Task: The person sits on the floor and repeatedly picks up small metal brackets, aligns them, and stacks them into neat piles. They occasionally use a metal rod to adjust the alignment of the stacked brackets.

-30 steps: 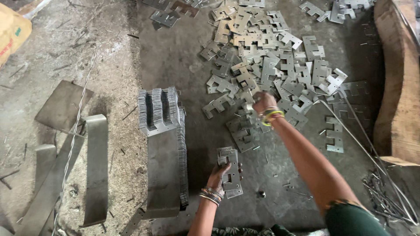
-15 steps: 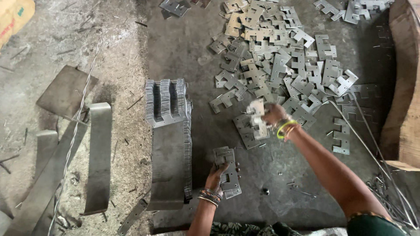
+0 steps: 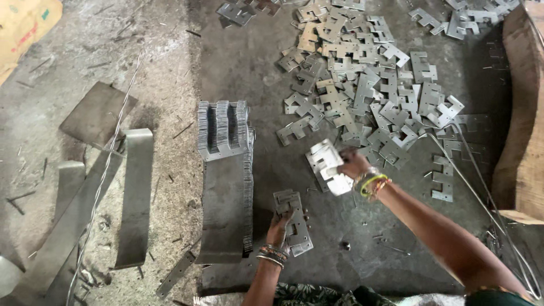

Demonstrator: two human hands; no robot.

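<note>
My right hand [image 3: 354, 164], with coloured bangles at the wrist, grips a few flat E-shaped metal plates [image 3: 326, 161] and carries them just above the dark floor. My left hand [image 3: 279, 229] rests on a small stack of the same plates [image 3: 296, 221] lying on the floor in front of me. Beyond my right hand spreads a loose heap of grey and yellowish stamped plates [image 3: 362, 85]. To the left of my left hand runs a long row of plates stacked on edge [image 3: 224, 170].
Bent metal strips [image 3: 136, 198] and a flat sheet [image 3: 96, 113] lie on the dusty floor at left, with a thin wire [image 3: 107, 164] across them. A wooden block [image 3: 524, 113] stands at the right edge. A cardboard box corner [image 3: 25, 22] shows top left.
My right hand has picked plates out of the heap and drawn them back toward me and the small stack. My left hand has stayed on that stack.
</note>
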